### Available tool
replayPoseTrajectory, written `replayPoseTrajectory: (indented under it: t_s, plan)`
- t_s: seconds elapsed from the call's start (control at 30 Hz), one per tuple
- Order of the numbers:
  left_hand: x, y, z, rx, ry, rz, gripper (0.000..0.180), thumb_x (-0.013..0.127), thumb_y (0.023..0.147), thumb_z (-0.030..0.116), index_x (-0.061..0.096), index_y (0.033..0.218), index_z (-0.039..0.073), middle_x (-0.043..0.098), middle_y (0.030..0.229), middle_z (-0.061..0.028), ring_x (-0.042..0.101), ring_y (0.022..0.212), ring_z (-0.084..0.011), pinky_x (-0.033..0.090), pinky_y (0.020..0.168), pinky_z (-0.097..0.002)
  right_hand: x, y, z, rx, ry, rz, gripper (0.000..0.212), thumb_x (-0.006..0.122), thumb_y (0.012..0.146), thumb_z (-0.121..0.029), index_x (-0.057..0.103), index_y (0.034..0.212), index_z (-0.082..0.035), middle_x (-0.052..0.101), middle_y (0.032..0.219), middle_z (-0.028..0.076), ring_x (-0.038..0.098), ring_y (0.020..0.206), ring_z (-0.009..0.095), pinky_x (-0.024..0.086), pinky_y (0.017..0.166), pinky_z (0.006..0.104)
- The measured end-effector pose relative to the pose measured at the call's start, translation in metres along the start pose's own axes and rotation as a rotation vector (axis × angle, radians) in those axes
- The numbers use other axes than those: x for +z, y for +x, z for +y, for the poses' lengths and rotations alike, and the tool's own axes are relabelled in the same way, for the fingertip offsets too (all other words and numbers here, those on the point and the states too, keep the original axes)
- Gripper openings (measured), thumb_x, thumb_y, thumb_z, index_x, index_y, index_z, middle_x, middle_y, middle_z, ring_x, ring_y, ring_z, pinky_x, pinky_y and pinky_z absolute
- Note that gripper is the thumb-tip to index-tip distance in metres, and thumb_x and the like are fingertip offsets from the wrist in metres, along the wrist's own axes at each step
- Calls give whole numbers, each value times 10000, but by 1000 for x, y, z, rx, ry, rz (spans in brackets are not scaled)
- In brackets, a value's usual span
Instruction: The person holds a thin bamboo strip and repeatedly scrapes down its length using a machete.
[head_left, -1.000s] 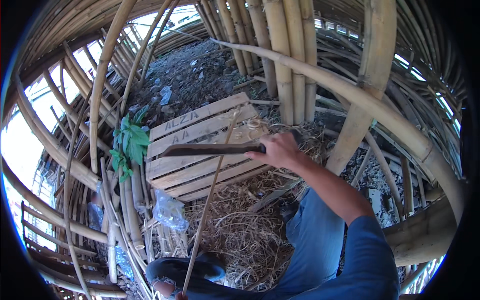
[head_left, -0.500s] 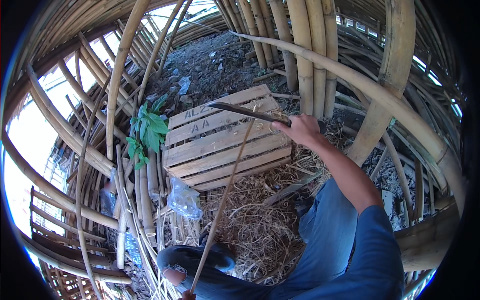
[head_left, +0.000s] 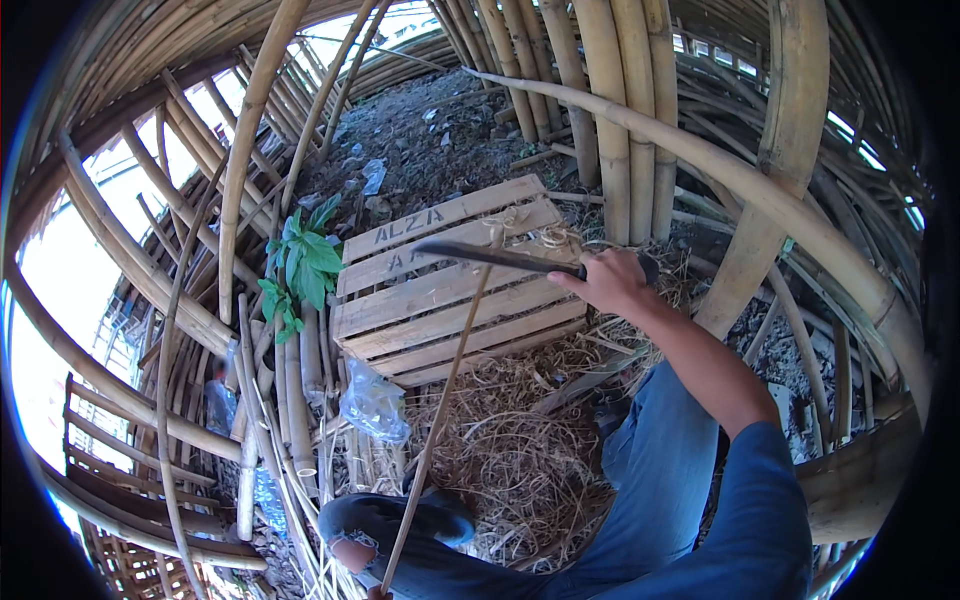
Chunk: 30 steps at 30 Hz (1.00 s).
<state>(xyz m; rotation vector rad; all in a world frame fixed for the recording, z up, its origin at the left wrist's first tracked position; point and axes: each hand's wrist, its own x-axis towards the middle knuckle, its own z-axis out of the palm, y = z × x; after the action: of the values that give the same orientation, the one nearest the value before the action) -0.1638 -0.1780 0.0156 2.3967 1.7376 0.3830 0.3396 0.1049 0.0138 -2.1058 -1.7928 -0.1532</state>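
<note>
My right hand [head_left: 614,282] is wrapped round the dark handle of a machete [head_left: 490,256], its long blade pointing left. The blade lies across a thin bamboo strip [head_left: 447,395] near the strip's upper end, where pale curled shavings show. That upper end is over a slatted wooden crate [head_left: 440,305]. At the lower edge of the view, a little of my left hand [head_left: 379,593] shows, closed at the strip's near end; most of that hand is out of view.
Dry shavings [head_left: 525,450] are heaped between my legs. A clear plastic bag [head_left: 372,402] and a leafy green plant [head_left: 305,260] are left of the crate. Bamboo poles [head_left: 620,130] stand behind it, and one long pole [head_left: 720,170] slants across the right side.
My right hand and the machete have come down a little toward me along the strip. The blade now looks blurred. My left hand stays at the strip's near end.
</note>
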Motion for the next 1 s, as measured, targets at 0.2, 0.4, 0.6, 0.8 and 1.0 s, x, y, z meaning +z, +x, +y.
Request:
replayPoseTrajectory:
  t_s: [0.2, 0.4, 0.6, 0.8, 1.0]
  plan:
    - [5, -4, -9, -56, -26, -11, 191, 510, 877, -46, 605, 1041, -66, 619, 809, -201, 615, 681, -316, 496, 572, -369, 0, -15, -27, -96, 41, -158, 750, 441, 819, -726, 663, 791, -10, 619, 572, 155, 654, 586, 309, 532, 593, 416]
    - [-32, 8, -9, -221, 141, -192, 167, 507, 874, -19, 620, 996, -15, 636, 867, -164, 616, 709, -313, 495, 616, -377, 13, -16, -41, -74, 74, -327, 785, 455, 820, -725, 636, 594, 5, 599, 545, 132, 634, 559, 281, 516, 570, 422]
    - [-160, 97, -1, 192, 610, 79, 93, 544, 814, -25, 551, 788, 64, 609, 628, -58, 564, 507, -180, 332, 422, -326, 42, -2, -62, -67, 191, -399, 819, 446, 779, -782, 594, 567, -5, 578, 522, 127, 622, 530, 267, 497, 547, 420]
    - [-239, 223, 15, 327, 989, 205, 146, 545, 714, -51, 571, 812, 54, 569, 651, -117, 574, 626, -305, 427, 567, -429, 92, 7, -58, -50, 378, -391, 676, 545, 821, -623, 612, 724, 43, 641, 712, 205, 663, 715, 330, 527, 654, 438]
    - [-280, 321, 80, 543, 1044, 465, 147, 565, 852, 125, 601, 765, 12, 514, 614, -137, 521, 634, -321, 406, 637, -432, 65, -5, -78, -40, 448, -354, 543, 592, 851, -436, 568, 954, 96, 645, 859, 267, 650, 837, 398, 524, 746, 463]
